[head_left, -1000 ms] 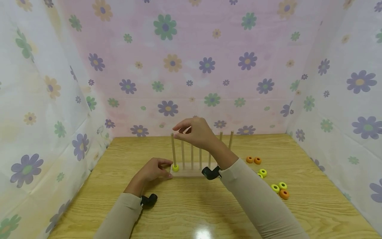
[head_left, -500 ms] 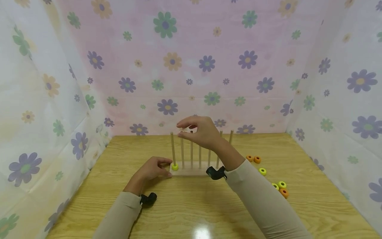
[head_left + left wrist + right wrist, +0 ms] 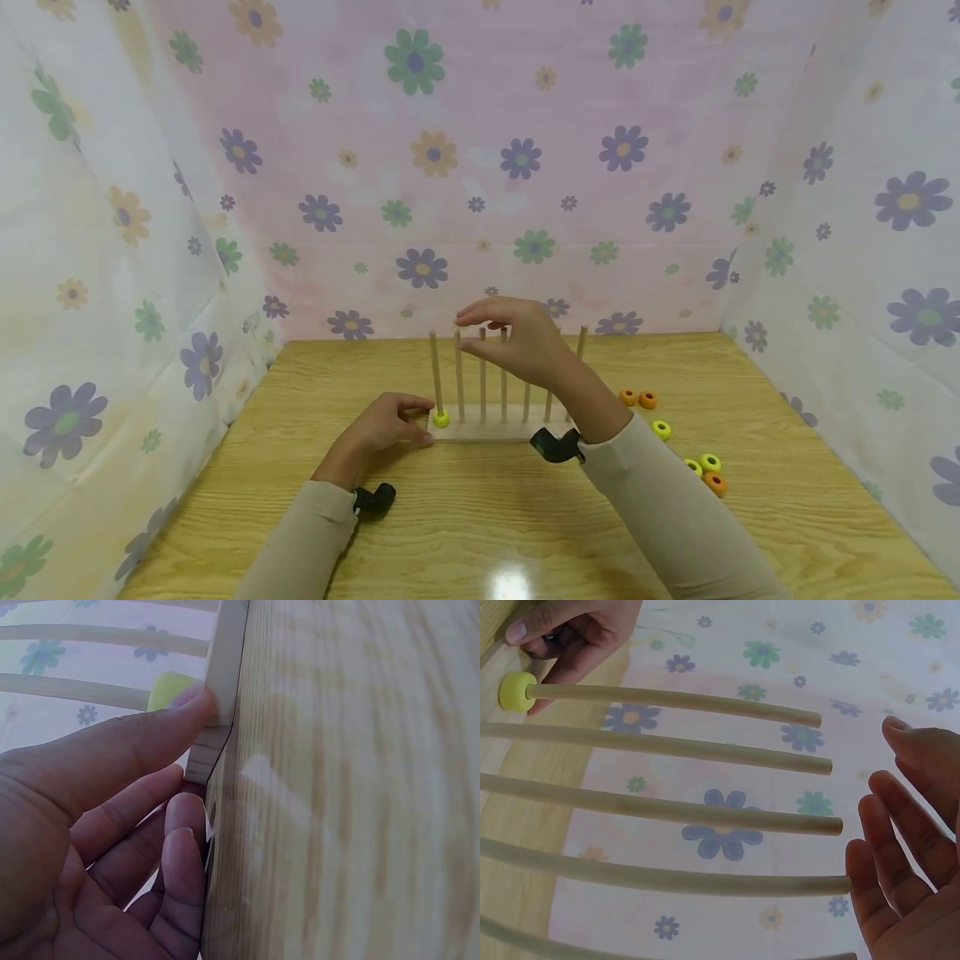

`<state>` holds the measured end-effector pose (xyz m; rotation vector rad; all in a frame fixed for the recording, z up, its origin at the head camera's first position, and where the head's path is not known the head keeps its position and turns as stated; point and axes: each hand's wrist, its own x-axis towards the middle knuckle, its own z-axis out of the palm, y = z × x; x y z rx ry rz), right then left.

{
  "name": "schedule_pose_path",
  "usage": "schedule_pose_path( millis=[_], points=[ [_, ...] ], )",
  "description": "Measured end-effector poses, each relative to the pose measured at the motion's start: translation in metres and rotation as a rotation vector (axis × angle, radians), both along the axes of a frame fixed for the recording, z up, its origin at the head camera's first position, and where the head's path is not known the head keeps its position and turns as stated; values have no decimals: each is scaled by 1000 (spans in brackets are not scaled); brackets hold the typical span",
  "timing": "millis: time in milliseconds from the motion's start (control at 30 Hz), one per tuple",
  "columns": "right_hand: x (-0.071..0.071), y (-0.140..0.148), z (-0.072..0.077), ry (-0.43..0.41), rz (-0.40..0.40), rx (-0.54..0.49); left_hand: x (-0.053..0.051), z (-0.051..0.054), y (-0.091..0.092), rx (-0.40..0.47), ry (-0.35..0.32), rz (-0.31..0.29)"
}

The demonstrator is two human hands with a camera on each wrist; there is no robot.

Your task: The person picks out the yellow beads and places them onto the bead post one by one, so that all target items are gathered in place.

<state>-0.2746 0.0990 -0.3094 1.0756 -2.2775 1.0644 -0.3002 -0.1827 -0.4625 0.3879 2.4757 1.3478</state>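
Observation:
A wooden peg stand [image 3: 487, 430], with several upright rods on a flat base, stands mid-table. One yellow ring [image 3: 441, 419] sits at the foot of its leftmost peg [image 3: 436, 375]. My left hand [image 3: 382, 427] holds the base's left end between thumb and fingers; in the left wrist view the thumb [image 3: 157, 742] presses against the wood near the ring. Up by the peg tops, my right hand [image 3: 525, 337] has its thumb and fingers apart. The right wrist view shows nothing in the right hand [image 3: 919, 847], just off the rod ends.
Right of the stand lie loose rings: two orange rings [image 3: 648, 400] at the back, a single yellow ring [image 3: 661, 430], then two yellow rings [image 3: 710, 462] against an orange ring [image 3: 716, 485]. Flowered cloth [image 3: 480, 167] walls the wooden table [image 3: 450, 525] at the back and sides.
My right hand has drawn rightward from the leftmost peg's top to beside the second peg, its fingers parted and holding nothing. The left hand has kept its place on the base.

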Motion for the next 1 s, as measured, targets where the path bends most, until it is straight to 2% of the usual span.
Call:
schedule_pose_path(
  millis=[133, 300, 600, 800, 1000],
  points=[
    [7, 10, -3, 48, -2, -11, -1, 0, 0, -3, 0, -3],
    [12, 22, -6, 68, -9, -15, -1, -1, 1, -5, 0, 0],
    [22, 38, -14, 29, -4, -25, 1, -1, 0, -17, 4, -3],
    [27, 49, -21, 54, 0, -37, 1, 0, 0, -12, 10, 0],
    [31, 61, -27, 44, -13, -64, -1, -2, 0, -21, 16, -1]
  ],
)
